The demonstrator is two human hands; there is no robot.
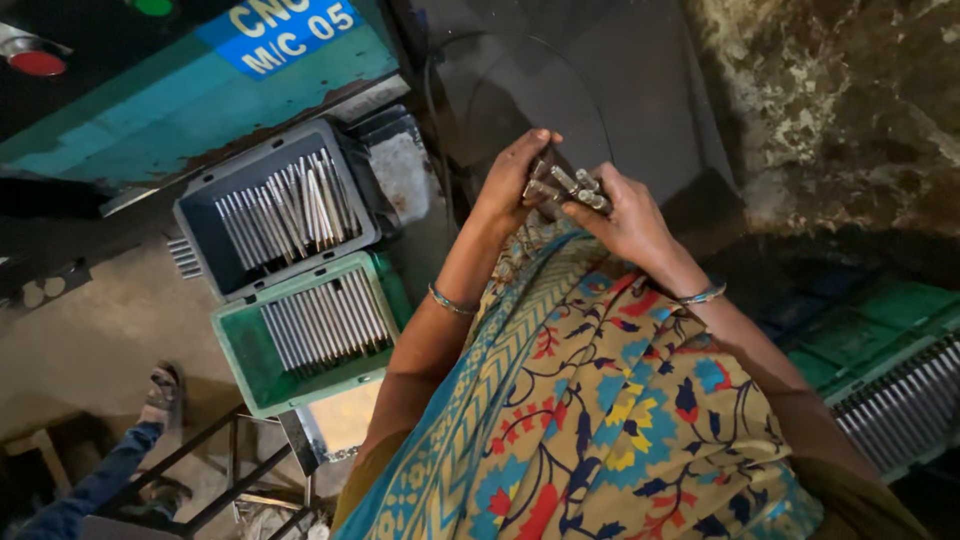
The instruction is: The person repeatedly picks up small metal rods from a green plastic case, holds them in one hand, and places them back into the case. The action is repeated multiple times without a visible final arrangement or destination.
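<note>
Gripping a small bundle of short grey metal rods point(568, 187) at chest height, left hand point(515, 180) and right hand point(625, 218) both curled shut around it (sorting step, seemingly). Next: careful, level lowering toward the rod-filled green plastic crate point(240, 365) beside the grey plastic crate point(200, 225).

Both hands hide most of the metal rods point(568, 186) they clasp.
</note>
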